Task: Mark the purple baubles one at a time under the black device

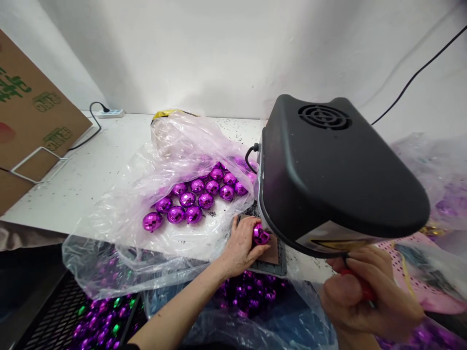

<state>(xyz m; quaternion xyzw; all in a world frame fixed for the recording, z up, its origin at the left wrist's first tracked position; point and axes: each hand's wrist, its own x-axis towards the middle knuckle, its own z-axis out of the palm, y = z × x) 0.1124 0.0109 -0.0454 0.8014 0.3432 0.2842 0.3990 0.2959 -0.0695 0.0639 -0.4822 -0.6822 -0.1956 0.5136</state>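
My left hand [239, 247] has its fingers curled round a shiny purple faceted bauble [261, 234]. It holds the bauble over a brown pad on a dark base plate [280, 262], beside a black-covered machine [339, 170]. My right hand [375, 294] is wrapped round the red handle [365, 287] below the machine's front edge. The machine's cover hides whatever is above the bauble. Left of my left hand, several more purple baubles [188, 200] lie on a clear plastic bag [120, 214] on the white table [113, 160].
Below the table edge are a plastic-lined container of purple baubles [251, 294] and a black crate [47, 311] of purple and green ones. A cardboard box [32, 121] stands at left. A pink perforated basket [419, 282] is at right. A power strip [111, 113] sits by the wall.
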